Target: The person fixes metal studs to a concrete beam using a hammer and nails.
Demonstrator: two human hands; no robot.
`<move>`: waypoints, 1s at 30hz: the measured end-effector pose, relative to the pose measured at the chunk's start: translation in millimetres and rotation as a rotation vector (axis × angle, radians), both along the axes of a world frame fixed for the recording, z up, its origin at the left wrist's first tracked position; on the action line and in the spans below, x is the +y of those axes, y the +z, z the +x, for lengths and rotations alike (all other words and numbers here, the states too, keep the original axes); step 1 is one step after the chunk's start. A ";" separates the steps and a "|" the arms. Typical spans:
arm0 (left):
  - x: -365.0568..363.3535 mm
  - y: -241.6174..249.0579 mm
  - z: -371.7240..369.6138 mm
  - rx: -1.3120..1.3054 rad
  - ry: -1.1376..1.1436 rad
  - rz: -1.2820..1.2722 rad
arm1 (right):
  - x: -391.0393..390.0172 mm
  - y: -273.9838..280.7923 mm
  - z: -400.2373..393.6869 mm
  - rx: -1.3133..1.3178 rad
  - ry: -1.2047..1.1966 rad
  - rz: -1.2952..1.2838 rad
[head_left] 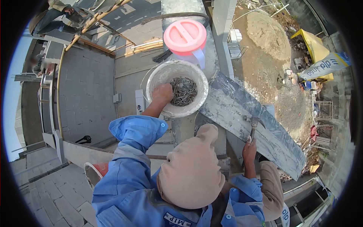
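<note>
A whitish, mortar-stained bucket stands in front of me with a heap of nails inside. My left hand reaches over its near-left rim, fingers curled at the edge of the heap; whatever they hold is hidden. To the right, my right hand is wrapped round the handle of a hammer. The hammer's head is up, above a grey-smeared board. Just beyond the bucket is a clear jug with a pink lid. My bent knee in beige cloth fills the near middle.
A drop on the right leads down to ground with a sand pile and a yellow sheet. Bamboo poles cross the upper left, where another person crouches. A reddish bucket is low on the left.
</note>
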State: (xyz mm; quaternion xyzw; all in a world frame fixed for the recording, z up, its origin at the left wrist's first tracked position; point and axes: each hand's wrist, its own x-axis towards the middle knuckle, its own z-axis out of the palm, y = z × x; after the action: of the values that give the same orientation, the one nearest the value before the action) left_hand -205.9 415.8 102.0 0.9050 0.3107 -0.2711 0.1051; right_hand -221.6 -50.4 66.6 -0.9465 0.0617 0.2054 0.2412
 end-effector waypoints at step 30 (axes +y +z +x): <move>-19.8 -26.8 30.2 -0.326 -0.365 -0.112 | 12.2 -5.3 -10.0 -0.030 -0.053 -0.065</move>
State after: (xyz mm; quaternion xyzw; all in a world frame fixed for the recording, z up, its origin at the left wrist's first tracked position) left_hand -175.7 396.0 75.1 0.9706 0.1057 -0.1529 0.1533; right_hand -231.6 -38.2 61.3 -0.9548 0.0899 0.1827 0.2165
